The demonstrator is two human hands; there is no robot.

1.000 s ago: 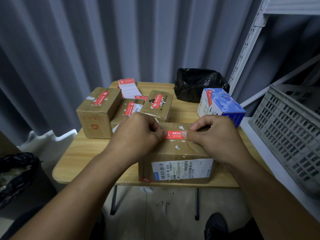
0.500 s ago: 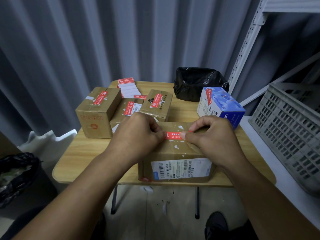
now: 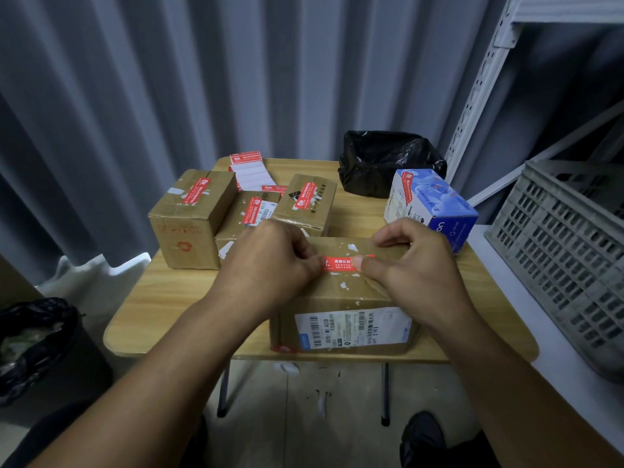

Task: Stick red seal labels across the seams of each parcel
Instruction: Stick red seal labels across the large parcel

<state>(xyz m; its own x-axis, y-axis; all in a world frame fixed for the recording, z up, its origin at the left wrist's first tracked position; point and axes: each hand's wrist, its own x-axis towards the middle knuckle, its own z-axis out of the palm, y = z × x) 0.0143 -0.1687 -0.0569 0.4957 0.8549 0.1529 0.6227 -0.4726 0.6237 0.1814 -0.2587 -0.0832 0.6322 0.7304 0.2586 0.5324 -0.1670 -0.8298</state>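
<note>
A light wooden bench (image 3: 162,298) stands before a grey ribbed wall (image 3: 169,79). A crumpled black plastic bag (image 3: 388,163) sits at its far edge. A grey slotted crate (image 3: 557,251) rests on the white shelf (image 3: 506,298) to the right, under a perforated white upright (image 3: 479,86). A black-lined bin (image 3: 37,339) stands on the floor to the left.

Small stockroom / parcel-packing corner: corrugated metal wall (image 3: 169,79), slotted steel shelf upright (image 3: 479,86) at right w/ grey plastic crate (image 3: 567,251) below it. Taped cardboard parcels (image 3: 192,224) w/ shipping labels on a small folding table (image 3: 162,309), label sheets (image 3: 250,173) at its far edge, lined bin (image 3: 37,339) at left.
</note>
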